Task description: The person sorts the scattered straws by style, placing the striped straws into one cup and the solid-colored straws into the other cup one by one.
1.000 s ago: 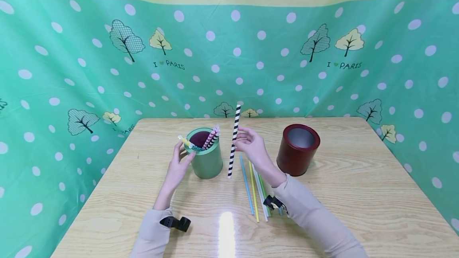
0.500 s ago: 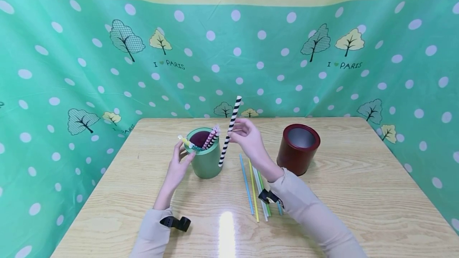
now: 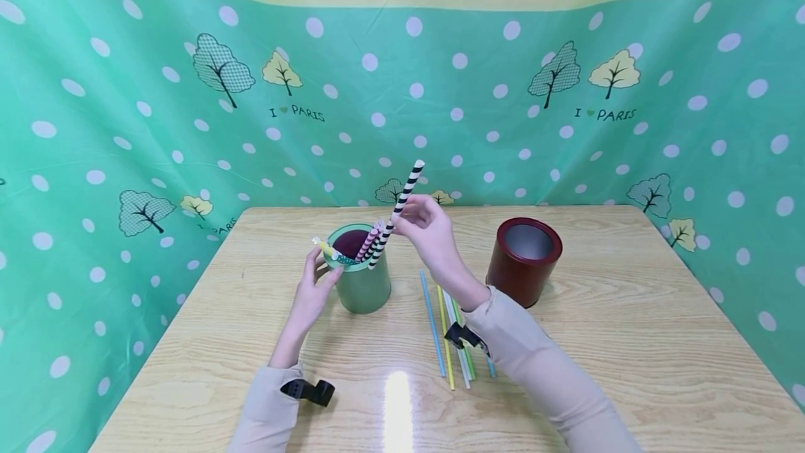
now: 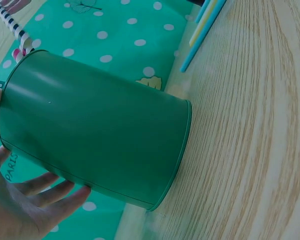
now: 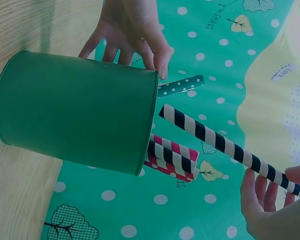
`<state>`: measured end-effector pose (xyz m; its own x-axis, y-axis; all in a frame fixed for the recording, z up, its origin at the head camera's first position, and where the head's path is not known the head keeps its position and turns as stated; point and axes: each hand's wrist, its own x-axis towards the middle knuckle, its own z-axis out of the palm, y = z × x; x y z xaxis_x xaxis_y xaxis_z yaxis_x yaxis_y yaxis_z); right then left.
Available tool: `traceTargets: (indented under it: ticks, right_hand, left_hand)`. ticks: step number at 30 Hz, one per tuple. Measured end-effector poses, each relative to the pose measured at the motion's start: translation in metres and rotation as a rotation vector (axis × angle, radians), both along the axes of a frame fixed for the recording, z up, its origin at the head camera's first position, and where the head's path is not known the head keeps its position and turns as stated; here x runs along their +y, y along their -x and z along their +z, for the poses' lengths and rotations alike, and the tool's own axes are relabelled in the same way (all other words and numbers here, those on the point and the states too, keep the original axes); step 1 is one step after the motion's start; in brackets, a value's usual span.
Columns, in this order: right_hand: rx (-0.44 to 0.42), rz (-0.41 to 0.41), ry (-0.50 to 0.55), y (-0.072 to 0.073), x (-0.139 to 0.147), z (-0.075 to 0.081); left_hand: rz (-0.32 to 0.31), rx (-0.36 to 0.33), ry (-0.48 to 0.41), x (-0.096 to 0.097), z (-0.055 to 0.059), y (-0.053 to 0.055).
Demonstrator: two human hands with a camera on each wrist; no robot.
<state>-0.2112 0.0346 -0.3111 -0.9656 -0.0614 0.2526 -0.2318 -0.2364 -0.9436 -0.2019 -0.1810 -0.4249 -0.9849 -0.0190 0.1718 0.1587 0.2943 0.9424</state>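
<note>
My left hand (image 3: pixel 312 291) grips the green can (image 3: pixel 363 290) near its rim, thumb at the front and fingers along the left side. My right hand (image 3: pixel 430 231) pinches a black-and-white striped stick (image 3: pixel 402 198), like a thick paper straw, around its middle. That stick slants, its lower end at the can's right front rim in the head view. The right wrist view shows this end just outside the opening. Inside the can stand pink-and-white striped sticks (image 3: pixel 367 243), another black-and-white striped stick (image 5: pixel 167 159) and a green dotted one (image 5: pixel 182 86). A yellow piece (image 3: pixel 325 247) pokes out by my left fingers.
Thin blue, yellow, white and green straws (image 3: pixel 447 334) lie on the wooden table (image 3: pixel 207 341) between the arms, partly under the right wrist camera. A dark red can (image 3: pixel 523 264) stands upright to the right. Behind the table hangs a dotted green curtain (image 3: pixel 440 124).
My right hand has moved left and upward with the striped stick, which now leans more and has its lower end at the green can's rim. My left hand and the can stay put.
</note>
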Motion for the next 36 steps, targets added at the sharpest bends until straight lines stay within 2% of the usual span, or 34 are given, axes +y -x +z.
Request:
traceTargets:
  ticks: [10, 17, 24, 29, 32, 36]
  right_hand:
    - [0.056, -0.007, 0.002, 0.004, -0.007, 0.0]
    - [0.064, -0.028, -0.038, 0.009, -0.012, -0.004]
    - [0.061, -0.017, -0.078, 0.013, -0.019, -0.008]
    - [0.063, -0.017, -0.115, 0.016, -0.023, -0.01]
    - [0.085, -0.015, -0.136, 0.017, -0.023, -0.012]
    - [0.108, 0.008, -0.154, 0.015, -0.022, -0.011]
  left_hand:
    - [-0.013, -0.034, -0.024, -0.001, -0.001, 0.003]
    - [-0.004, -0.024, -0.011, -0.001, -0.002, 0.003]
    - [0.004, -0.003, 0.006, 0.0, -0.002, 0.002]
    - [0.002, -0.012, 0.009, 0.0, -0.001, 0.002]
    - [-0.003, -0.019, 0.002, 0.0, 0.001, 0.001]
    - [-0.011, -0.042, -0.001, 0.005, 0.015, -0.007]
